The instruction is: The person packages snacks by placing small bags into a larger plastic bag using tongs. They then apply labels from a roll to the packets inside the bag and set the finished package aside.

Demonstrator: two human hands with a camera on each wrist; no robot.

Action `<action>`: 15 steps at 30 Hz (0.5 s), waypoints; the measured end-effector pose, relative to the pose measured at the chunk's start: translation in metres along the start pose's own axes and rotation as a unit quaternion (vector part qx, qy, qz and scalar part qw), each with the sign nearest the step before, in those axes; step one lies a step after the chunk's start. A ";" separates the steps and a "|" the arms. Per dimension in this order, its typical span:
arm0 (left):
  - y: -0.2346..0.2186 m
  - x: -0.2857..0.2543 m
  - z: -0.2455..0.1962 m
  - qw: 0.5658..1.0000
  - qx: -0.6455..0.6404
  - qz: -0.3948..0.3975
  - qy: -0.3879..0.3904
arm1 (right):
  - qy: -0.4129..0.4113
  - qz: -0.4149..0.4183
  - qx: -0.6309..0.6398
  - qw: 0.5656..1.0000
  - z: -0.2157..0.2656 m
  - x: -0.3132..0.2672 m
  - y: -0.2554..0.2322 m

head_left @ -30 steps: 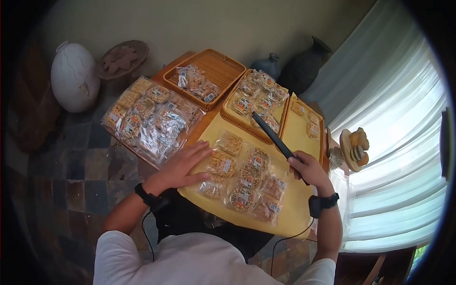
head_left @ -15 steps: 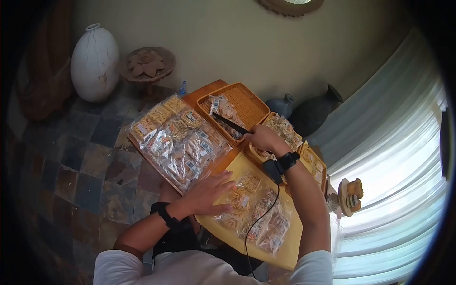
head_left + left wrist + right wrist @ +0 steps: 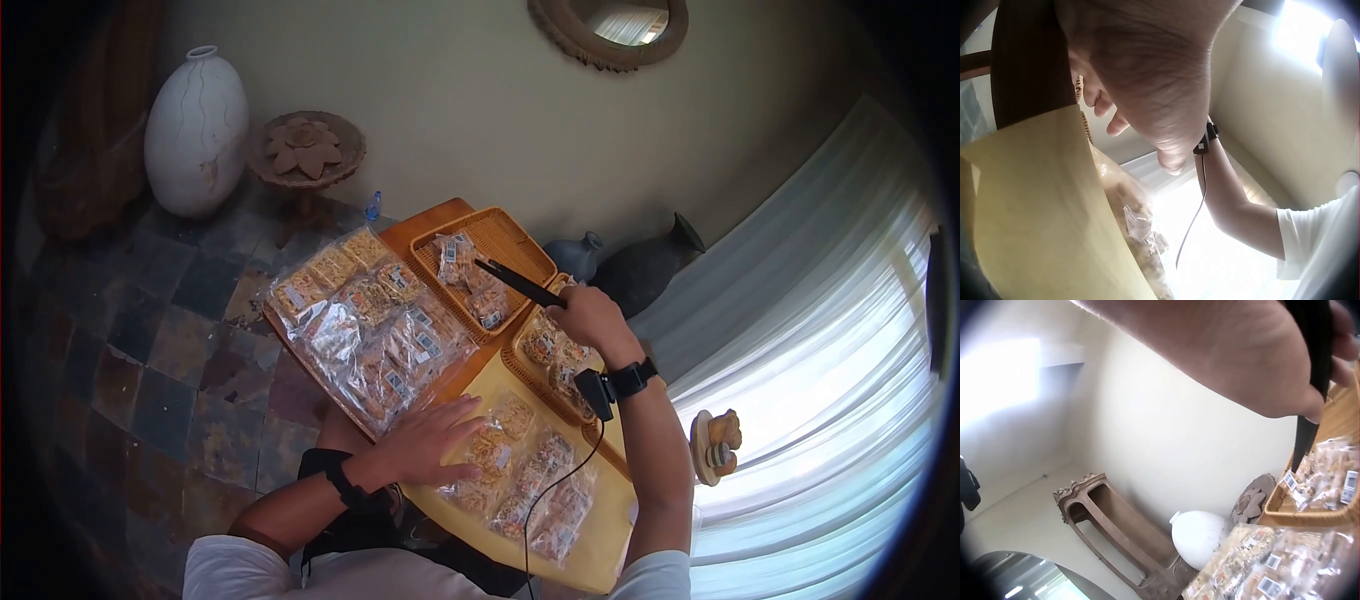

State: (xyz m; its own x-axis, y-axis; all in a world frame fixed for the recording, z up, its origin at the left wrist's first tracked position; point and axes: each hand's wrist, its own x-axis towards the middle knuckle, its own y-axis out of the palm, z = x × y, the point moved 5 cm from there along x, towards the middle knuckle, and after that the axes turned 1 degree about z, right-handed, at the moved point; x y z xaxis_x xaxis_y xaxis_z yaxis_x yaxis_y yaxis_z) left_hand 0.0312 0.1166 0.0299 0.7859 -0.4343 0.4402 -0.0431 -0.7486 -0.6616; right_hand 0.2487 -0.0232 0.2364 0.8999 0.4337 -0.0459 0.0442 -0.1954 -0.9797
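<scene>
My right hand (image 3: 597, 325) grips a pair of long black tongs (image 3: 522, 284). Their tips point left over the rear wicker basket (image 3: 497, 240), close above several small clear packets with barcode labels (image 3: 460, 262). In the right wrist view the tongs (image 3: 1305, 444) reach down toward these packets (image 3: 1329, 472). My left hand (image 3: 425, 445) lies with fingers straight and spread at the left edge of a clear bag of snack packs (image 3: 530, 480) on the yellow sheet. From the left wrist, the palm of that hand (image 3: 1147, 81) shows, with nothing held in it.
A large clear bag of snack packs (image 3: 370, 320) covers the table's left side. A second wicker basket with packs (image 3: 540, 345) sits under my right forearm. Dark vases (image 3: 650, 265) stand behind, a white vase (image 3: 197, 140) at far left, and a curtain (image 3: 800, 350) hangs right.
My right hand has swung the tongs leftward from the right-hand baskets to the rear basket, then drawn back slightly right. The left hand stays beside the packs; the head view has tilted up.
</scene>
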 end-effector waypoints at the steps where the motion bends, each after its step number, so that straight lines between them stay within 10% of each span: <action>1: 0.000 0.000 0.000 1.000 0.005 0.002 -0.003 | 0.000 -0.002 -0.004 1.000 0.001 -0.004 0.000; 15: 0.000 0.001 -0.004 0.999 0.045 0.010 -0.001 | -0.033 0.071 -0.027 0.997 -0.119 0.036 0.027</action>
State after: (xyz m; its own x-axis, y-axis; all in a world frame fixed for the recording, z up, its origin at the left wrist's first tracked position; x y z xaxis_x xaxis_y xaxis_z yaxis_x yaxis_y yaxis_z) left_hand 0.0295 0.1144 0.0322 0.7867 -0.4470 0.4257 -0.0026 -0.6921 -0.7218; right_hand 0.3343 -0.1174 0.2315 0.8682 0.4554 -0.1972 -0.0557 -0.3055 -0.9506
